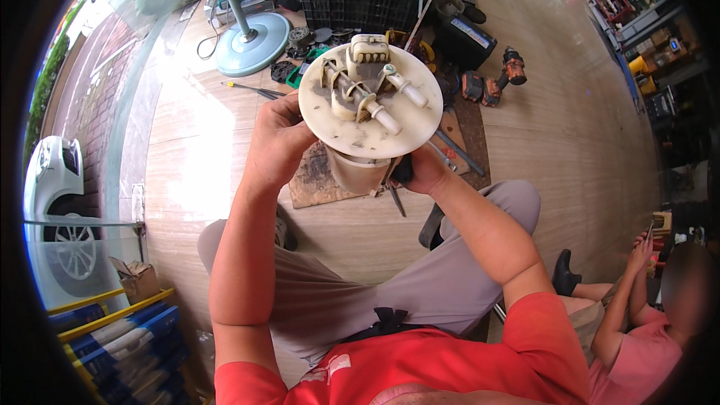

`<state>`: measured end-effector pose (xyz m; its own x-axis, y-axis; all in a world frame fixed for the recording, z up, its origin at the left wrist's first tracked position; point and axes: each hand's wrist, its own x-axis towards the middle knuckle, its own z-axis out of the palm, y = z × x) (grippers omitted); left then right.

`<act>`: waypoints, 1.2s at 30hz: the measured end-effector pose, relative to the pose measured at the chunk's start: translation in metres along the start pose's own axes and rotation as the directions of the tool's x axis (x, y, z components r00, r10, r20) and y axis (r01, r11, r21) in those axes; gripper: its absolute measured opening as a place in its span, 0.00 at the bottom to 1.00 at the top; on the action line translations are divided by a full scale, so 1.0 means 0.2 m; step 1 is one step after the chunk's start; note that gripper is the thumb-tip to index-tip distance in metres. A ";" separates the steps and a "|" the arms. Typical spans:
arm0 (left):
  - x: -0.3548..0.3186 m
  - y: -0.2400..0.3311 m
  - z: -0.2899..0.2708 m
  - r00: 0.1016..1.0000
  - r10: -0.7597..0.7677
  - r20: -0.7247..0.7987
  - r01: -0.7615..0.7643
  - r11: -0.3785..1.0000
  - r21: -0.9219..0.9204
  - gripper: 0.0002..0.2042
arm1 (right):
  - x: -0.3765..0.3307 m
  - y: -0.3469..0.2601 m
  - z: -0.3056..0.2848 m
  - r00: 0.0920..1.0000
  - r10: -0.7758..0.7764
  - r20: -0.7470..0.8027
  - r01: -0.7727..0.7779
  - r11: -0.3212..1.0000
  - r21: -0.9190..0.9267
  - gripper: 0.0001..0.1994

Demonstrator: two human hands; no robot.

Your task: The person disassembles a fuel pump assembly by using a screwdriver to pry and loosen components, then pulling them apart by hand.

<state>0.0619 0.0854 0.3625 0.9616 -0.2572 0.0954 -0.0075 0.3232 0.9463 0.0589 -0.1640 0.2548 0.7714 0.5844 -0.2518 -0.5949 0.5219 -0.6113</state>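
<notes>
Up in front of me is a dirty off-white fuel pump module [409, 126], with a round flange on top, hose nipples, and a plug socket at its far edge. Its cylindrical lower body [352, 172] hangs under the flange. My left hand [279, 135] is closed on the flange's left edge, thumb at the rim. From the right, my right hand [427, 169] holds the module low down, its fingers partly hidden beneath the flange. Something black shows beside that hand; I cannot tell what it is.
A stained board [315, 180] with rods and tools lies under the module. Beyond stand a pale blue fan base [255, 43], black crates [356, 7], a black battery [465, 41] and a cordless drill [491, 84]. A person [637, 322] sits at the right, holding a phone.
</notes>
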 end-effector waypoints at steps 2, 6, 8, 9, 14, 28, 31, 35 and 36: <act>0.00 0.00 -0.01 1.000 -0.006 -0.007 0.006 1.000 -0.001 0.15 | 0.00 0.00 0.02 1.000 -0.003 -0.016 0.003 1.000 -0.004 0.16; -0.01 -0.02 -0.03 1.000 -0.012 -0.016 0.012 1.000 0.005 0.15 | 0.00 -0.01 0.05 0.999 -0.032 -0.038 0.030 0.997 -0.066 0.18; -0.01 -0.02 -0.04 1.000 -0.022 -0.014 0.022 0.999 0.033 0.15 | -0.01 -0.02 0.01 0.999 -0.002 0.044 0.005 0.998 -0.059 0.17; -0.01 -0.01 -0.03 0.999 -0.033 -0.008 0.033 0.998 0.055 0.15 | -0.01 -0.01 0.00 1.000 -0.008 0.027 0.009 0.999 -0.053 0.17; -0.01 -0.01 -0.04 0.997 -0.012 0.080 0.004 0.996 0.095 0.15 | 0.01 0.01 -0.01 0.999 -0.043 -0.010 0.042 0.999 -0.035 0.17; 0.00 0.02 0.07 0.995 0.057 -0.082 -0.006 0.852 0.523 0.17 | 0.01 0.01 0.01 0.990 -0.126 -0.062 0.118 0.986 -0.117 0.19; 0.02 0.00 0.08 0.979 0.070 -0.192 0.046 0.839 0.541 0.18 | 0.02 0.02 0.05 0.966 -0.205 -0.157 0.169 0.962 -0.214 0.18; 0.03 -0.05 0.05 0.948 0.072 -0.309 0.109 0.840 0.531 0.17 | 0.04 0.04 0.16 0.893 -0.387 -0.230 0.300 0.892 -0.338 0.22; 0.03 -0.08 0.03 0.940 0.092 -0.327 0.102 0.842 0.529 0.17 | 0.04 0.04 0.17 0.877 -0.420 -0.232 0.322 0.874 -0.365 0.23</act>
<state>0.0662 0.0724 0.3504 0.9934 0.0861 0.0755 -0.0534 -0.2357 0.9704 0.0512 -0.1337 0.2735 0.9791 0.1494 -0.1379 -0.1888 0.4173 -0.8889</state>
